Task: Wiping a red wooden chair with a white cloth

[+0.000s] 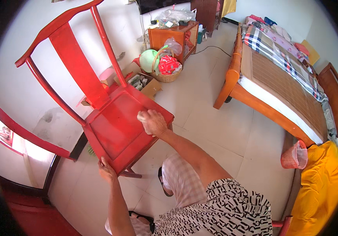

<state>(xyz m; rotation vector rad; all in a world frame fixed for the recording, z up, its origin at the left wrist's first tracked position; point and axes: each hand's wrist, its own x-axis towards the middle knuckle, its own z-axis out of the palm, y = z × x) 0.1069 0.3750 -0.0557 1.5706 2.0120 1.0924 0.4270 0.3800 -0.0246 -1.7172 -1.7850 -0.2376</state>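
A red wooden chair (116, 116) with a tall curved back stands in front of me, tilted in the view. At its front left corner my left hand (107, 171) grips the seat edge, thumb on top. My right hand (152, 122) is closed over the right part of the seat, near its front right edge. Something pale shows at its fingers, too small and blurred to name. The seat surface looks shiny, with hazy light patches.
Behind the chair are a cardboard box (152, 87) of small items and a wicker basket (169, 77). A wooden cabinet (165, 37) stands by the wall. On the right are a wooden bed (263, 112), a red wastebasket (291, 158) and yellow cloth (324, 181).
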